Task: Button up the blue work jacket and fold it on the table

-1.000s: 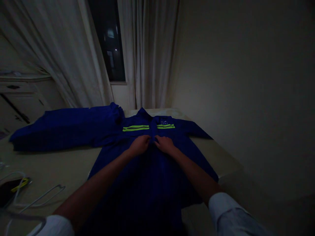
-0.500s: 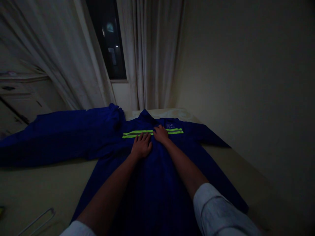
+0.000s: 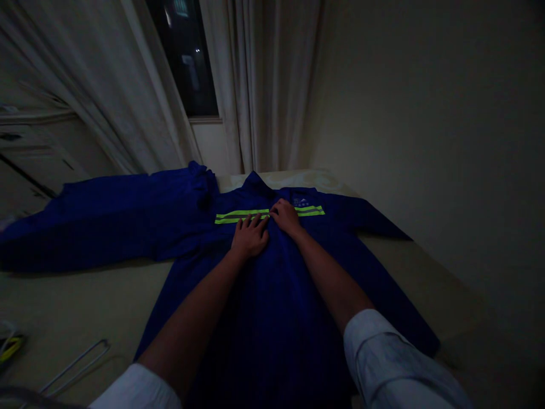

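A dark blue work jacket (image 3: pixel 272 295) lies spread out front up, its collar pointing away from me. A yellow-green reflective stripe (image 3: pixel 310 211) crosses its chest, with a small pale print above the right part. My left hand (image 3: pixel 250 237) rests flat on the jacket with fingers spread, their tips over the stripe left of the front opening. Beside it, my right hand (image 3: pixel 286 217) has its fingers curled and pinched on the front edge at stripe height. What lies right under those fingertips is too dark to make out.
More blue cloth, seemingly trousers (image 3: pixel 114 221), lies to the left against the jacket. A wire hanger (image 3: pixel 76 363) and a yellow-and-black object (image 3: pixel 12 347) lie at lower left on the pale bed-like surface (image 3: pixel 97 301). Curtains (image 3: pixel 272 91) and a wall stand behind.
The view has tilted down slightly, so everything sits higher in the picture. My right hand has drawn its fingers closer together at the jacket's front edge. My left hand stays flat on the cloth.
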Demonstrator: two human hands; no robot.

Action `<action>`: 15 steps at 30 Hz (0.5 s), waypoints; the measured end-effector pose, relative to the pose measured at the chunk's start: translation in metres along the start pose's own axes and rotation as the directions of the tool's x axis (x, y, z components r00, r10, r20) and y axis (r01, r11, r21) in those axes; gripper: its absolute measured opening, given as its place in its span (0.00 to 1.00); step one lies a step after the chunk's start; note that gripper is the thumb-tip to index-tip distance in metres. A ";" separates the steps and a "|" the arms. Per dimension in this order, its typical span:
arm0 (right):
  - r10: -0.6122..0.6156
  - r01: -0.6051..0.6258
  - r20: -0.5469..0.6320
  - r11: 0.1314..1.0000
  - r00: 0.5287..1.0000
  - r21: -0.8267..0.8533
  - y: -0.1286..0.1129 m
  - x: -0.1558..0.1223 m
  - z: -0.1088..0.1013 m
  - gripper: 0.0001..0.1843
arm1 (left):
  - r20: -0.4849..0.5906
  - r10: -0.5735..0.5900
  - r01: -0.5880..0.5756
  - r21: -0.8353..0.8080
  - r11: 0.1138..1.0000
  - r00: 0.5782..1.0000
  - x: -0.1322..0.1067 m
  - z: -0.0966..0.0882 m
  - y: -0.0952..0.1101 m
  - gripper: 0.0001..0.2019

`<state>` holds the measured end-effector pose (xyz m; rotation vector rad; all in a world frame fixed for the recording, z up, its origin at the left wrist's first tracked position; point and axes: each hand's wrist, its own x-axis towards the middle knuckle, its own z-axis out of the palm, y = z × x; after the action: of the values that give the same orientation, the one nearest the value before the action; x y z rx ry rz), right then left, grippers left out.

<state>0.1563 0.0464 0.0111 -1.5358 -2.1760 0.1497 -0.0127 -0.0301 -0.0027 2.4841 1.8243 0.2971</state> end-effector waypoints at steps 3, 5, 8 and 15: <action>-0.013 0.018 0.092 0.998 0.996 -0.057 -0.007 -0.002 -0.015 0.06 | 0.007 -0.002 0.002 -0.004 1.000 1.000 0.000 -0.001 0.000 0.30; -0.023 0.031 0.117 0.997 0.993 -0.068 -0.011 -0.006 -0.024 0.05 | 0.003 -0.001 0.001 -0.007 1.000 1.000 0.000 -0.002 0.001 0.30; -0.048 0.061 0.166 0.995 0.985 -0.078 -0.017 -0.023 -0.036 0.04 | -0.004 -0.002 0.002 -0.017 1.000 1.000 0.000 -0.002 0.001 0.30; -0.163 0.143 0.258 0.985 0.952 0.096 -0.035 -0.128 -0.077 0.03 | 0.010 -0.008 0.008 -0.069 0.998 1.000 -0.001 -0.002 0.000 0.30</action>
<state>0.1931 -0.0964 0.0514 -1.3634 -2.4563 0.4040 -0.0138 -0.0309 -0.0007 2.4275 1.7878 0.3413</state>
